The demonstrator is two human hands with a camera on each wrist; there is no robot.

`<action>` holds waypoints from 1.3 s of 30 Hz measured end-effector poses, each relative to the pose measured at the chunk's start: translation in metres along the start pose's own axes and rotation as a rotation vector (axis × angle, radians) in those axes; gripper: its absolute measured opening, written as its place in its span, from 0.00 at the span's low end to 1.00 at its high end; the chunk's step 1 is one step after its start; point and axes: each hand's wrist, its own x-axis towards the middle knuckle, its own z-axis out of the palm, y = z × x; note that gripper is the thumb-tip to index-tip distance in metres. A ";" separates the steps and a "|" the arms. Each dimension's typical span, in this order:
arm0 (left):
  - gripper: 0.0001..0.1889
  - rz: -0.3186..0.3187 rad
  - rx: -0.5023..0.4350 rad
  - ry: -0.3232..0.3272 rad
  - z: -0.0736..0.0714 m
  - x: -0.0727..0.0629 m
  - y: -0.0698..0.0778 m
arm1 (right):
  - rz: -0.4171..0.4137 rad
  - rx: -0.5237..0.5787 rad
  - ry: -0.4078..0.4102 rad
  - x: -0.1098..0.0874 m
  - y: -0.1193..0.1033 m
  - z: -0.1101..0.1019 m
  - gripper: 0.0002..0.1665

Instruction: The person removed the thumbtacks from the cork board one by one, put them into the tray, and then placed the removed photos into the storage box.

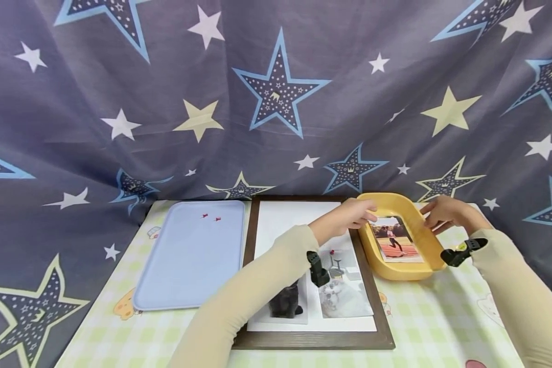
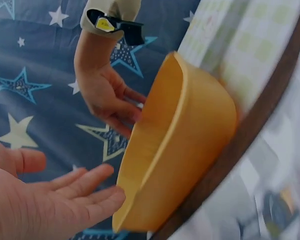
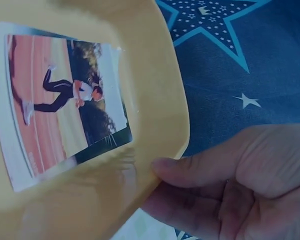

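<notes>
A yellow plastic tub point(image 1: 424, 240) stands at the right of the table, tilted in the left wrist view. Inside lies a small stack of photos, topped by a picture of a runner on a track point(image 3: 65, 100). My right hand point(image 1: 451, 212) pinches the tub's far right rim, thumb on top and fingers underneath, as the right wrist view shows. At the opposite rim is my left hand point(image 1: 349, 214), its fingers extended and holding nothing; in the left wrist view its fingertips are by the tub's edge.
A brown-framed white board point(image 1: 315, 339) lies in the middle, bearing a black cat photo point(image 1: 285, 302) and a pale photo point(image 1: 345, 294) with a red push pin point(image 1: 332, 252). Left of it, a light-blue tray point(image 1: 193, 260) holds two red pins point(image 1: 204, 215). A star-patterned curtain point(image 1: 276, 153) hangs behind.
</notes>
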 end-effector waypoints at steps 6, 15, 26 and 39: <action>0.22 0.065 0.104 -0.044 -0.032 -0.017 -0.006 | -0.021 -0.035 0.006 -0.002 -0.006 -0.004 0.38; 0.21 0.208 0.255 -0.048 -0.092 -0.052 -0.026 | -0.276 0.000 0.342 -0.006 -0.056 0.028 0.35; 0.16 0.441 0.457 0.128 -0.142 -0.092 -0.050 | -0.699 0.089 0.466 -0.021 -0.136 0.110 0.23; 0.19 0.322 0.930 0.029 -0.163 -0.114 -0.076 | -0.848 0.009 0.247 -0.008 -0.172 0.194 0.17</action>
